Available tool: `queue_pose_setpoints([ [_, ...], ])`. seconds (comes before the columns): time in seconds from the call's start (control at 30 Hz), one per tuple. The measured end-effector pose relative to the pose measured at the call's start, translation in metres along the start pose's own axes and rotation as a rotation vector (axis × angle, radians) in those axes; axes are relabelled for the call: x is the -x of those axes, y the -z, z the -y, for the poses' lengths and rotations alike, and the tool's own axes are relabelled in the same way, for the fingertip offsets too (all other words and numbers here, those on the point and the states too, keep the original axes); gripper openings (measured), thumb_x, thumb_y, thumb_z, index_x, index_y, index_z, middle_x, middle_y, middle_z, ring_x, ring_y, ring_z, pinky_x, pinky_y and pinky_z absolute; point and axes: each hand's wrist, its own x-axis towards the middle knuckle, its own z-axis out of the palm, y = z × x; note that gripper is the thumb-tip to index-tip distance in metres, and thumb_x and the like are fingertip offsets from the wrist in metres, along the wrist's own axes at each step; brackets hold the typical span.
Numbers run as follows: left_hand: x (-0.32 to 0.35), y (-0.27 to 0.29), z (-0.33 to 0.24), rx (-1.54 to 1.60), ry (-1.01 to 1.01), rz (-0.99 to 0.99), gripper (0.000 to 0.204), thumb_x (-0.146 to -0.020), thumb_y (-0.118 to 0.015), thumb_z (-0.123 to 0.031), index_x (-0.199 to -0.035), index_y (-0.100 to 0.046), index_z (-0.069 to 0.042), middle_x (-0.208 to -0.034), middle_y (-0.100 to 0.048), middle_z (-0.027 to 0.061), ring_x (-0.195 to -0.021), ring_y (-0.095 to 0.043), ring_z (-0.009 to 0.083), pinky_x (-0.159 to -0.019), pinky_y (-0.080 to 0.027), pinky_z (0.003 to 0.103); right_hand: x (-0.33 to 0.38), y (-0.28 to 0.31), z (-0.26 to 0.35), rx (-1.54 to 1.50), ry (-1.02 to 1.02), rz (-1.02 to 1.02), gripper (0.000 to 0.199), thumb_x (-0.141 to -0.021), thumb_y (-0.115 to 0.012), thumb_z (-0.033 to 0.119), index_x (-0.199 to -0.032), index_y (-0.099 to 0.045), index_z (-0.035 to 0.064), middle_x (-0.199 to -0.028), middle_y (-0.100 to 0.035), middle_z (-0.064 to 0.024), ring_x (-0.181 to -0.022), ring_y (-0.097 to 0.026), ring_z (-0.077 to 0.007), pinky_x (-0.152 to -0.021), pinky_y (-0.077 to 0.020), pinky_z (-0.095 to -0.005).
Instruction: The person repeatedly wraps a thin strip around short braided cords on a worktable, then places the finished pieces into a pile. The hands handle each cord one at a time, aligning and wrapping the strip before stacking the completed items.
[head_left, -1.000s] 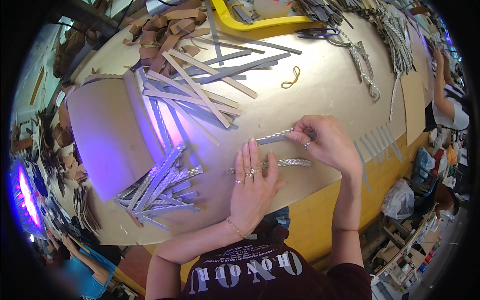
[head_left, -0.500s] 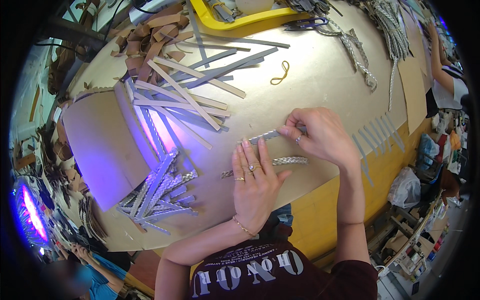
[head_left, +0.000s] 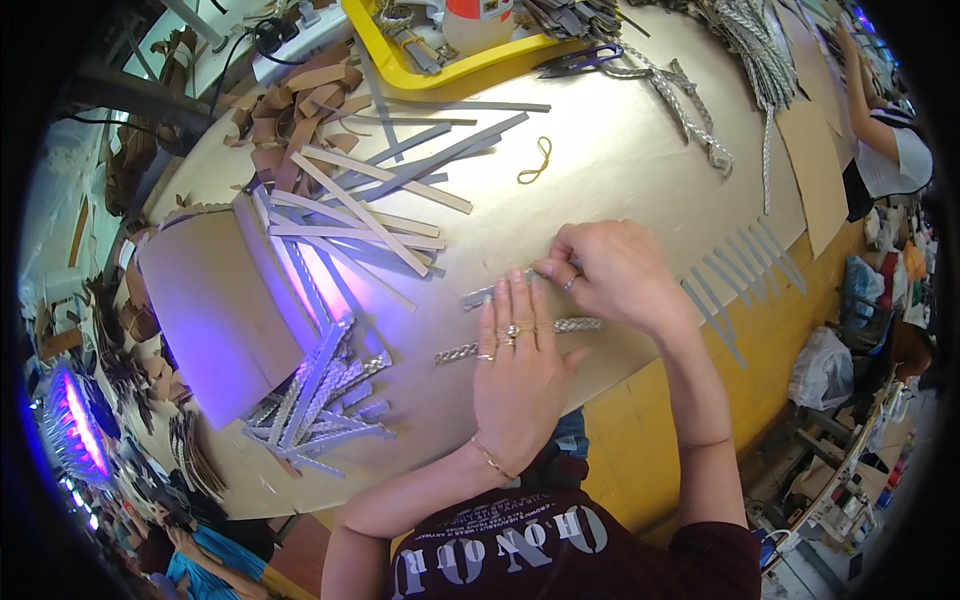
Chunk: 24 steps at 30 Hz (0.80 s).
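Pressing grey strip (head_left: 479, 298) under your flat left hand (head_left: 518, 385) | right hand (head_left: 618, 268) pinches its end | below grip: white-lettered shirt (head_left: 622, 560)

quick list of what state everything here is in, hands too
left hand: flat, fingers extended over the gray strip
right hand: curled, fingertips at the strip's right end
gray strip: flat, partly covered
braided cord: lying flat, middle hidden under left hand
lamp: lit
yellow tray: open, holding things
scissors: lying down, open or shut unclear
braided pieces: loosely heaped
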Motion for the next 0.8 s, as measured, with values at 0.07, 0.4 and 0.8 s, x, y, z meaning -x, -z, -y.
queue_pose_setpoints([
  [0.07, -0.002, -0.008, -0.004, 0.068, 0.001, -0.005, 0.081, -0.086, -0.068, -0.043, -0.142, -0.041, 0.009, -0.152, -0.034, 0.0301, -0.143, -0.033, 0.0397, -0.119, -0.023, 0.049, 0.001, -0.002, 0.002, 0.028, -0.021, -0.011, 0.022, -0.087, -0.070, 0.028, -0.081, -0.070, 0.0074, -0.072, -0.068, -0.0116, -0.069, -0.066, -0.0313, -0.066, -0.0490, -0.0412],
  [0.4, 0.001, -0.025, -0.003, -0.098, -0.033, -0.020, 0.065, -0.087, -0.065, -0.047, -0.130, -0.052, -0.001, -0.151, -0.034, 0.0331, -0.142, -0.034, 0.0434, -0.119, -0.024, 0.049, 0.047, 0.004, 0.010, 0.005, 0.190, -0.335, 0.021, -0.086, -0.072, 0.024, -0.079, -0.067, 0.0055, -0.074, -0.066, -0.0093, -0.068, -0.063, -0.0304, -0.071, -0.0443, -0.0403],
  [0.8, -0.002, -0.019, -0.004, -0.126, -0.020, -0.039, 0.076, -0.093, -0.053, -0.057, -0.142, -0.046, 0.000, -0.148, -0.041, 0.0288, -0.139, -0.040, 0.0389, -0.117, -0.029, 0.048, 0.015, 0.004, -0.034, -0.330, -0.049, -0.144, 0.022, -0.084, -0.077, 0.021, -0.084, -0.069, 0.0000, -0.071, -0.069, -0.0125, -0.066, -0.070, -0.0230, -0.061, -0.0513, -0.0333],
])
